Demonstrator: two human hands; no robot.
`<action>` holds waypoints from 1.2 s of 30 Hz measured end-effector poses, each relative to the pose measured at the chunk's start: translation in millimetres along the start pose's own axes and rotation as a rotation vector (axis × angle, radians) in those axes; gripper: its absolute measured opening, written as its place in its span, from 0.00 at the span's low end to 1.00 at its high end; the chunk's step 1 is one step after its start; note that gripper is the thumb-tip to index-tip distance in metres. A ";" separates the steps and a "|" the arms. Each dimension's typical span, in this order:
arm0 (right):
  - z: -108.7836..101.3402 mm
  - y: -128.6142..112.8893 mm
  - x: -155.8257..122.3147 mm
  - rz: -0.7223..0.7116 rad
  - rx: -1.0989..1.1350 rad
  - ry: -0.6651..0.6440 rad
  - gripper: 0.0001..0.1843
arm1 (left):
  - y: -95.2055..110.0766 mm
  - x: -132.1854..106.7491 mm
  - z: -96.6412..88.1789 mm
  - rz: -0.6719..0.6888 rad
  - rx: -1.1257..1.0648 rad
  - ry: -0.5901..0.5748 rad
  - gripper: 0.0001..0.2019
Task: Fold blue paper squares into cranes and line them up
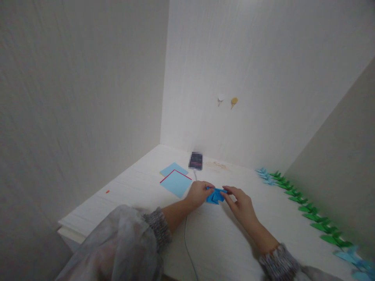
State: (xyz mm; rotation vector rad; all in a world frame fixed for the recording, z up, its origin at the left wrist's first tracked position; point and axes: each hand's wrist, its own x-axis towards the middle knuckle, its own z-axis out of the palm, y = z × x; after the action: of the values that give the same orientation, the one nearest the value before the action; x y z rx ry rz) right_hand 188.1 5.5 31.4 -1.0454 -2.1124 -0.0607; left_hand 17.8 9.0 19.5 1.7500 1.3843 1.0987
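Note:
A small blue folded paper piece (216, 195) rests on the white table (140, 195) between my two hands. My left hand (199, 192) pinches its left side, fingers closed on it. My right hand (239, 203) pinches its right side with thumb and fingertips. Both forearms reach in from the bottom of the view, in grey knit cuffs.
A stack of light blue paper sheets (176, 178), one edged in red, lies just beyond my left hand. A phone (195, 160) with a cable (187, 242) leans on the back wall. Folded green and blue paper pieces (307, 208) line the right wall. A small red speck (107, 191) sits far left.

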 end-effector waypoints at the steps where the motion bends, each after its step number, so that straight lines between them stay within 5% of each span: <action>1: 0.9 1.0 -0.1 -0.011 -0.004 -0.003 0.15 | -0.2 -0.1 0.1 0.005 -0.003 0.001 0.15; 36: 0.3 -2.4 0.0 -0.091 -0.022 0.012 0.11 | 5.2 -5.0 1.1 0.127 -0.028 -0.075 0.14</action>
State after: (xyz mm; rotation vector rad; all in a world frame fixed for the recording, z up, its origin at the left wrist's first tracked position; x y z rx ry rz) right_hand 186.2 4.0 31.9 -0.9589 -2.1523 -0.1349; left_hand 20.6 2.9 22.5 1.8607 1.2213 1.1025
